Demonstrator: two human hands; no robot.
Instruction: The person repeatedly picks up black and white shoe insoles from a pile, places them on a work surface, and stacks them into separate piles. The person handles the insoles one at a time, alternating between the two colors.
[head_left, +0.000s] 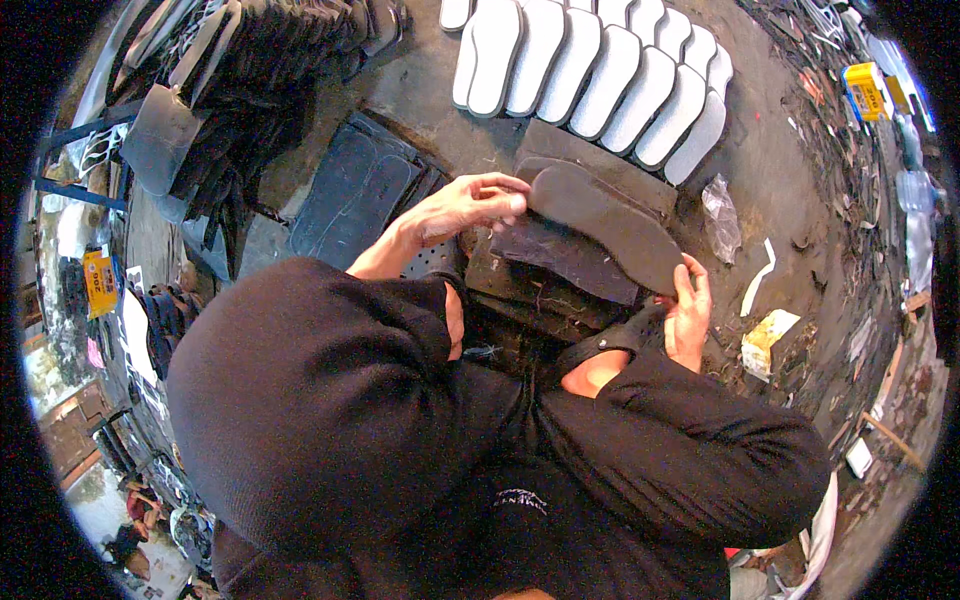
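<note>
A dark grey shoe sole (607, 222) lies lengthwise between my two hands. My left hand (472, 208) pinches its upper-left end between thumb and fingers. At the other end, my right hand (688, 315) has its fingertips closed on the lower-right edge. Beneath the sole, and nearer to me, another dark sole-shaped piece (570, 262) rests on a low work block (490, 282). A flat brown-grey sheet (562, 148) sits just beyond the sole. The underside of the sole is hidden.
Rows of white-topped soles (575, 75) stand on the floor beyond. Dark cut sheets (350, 190) lie to the left, below a tall pile of dark soles (260, 70). A clear plastic bag (721, 215) and a yellow-white wrapper (767, 343) lie at right.
</note>
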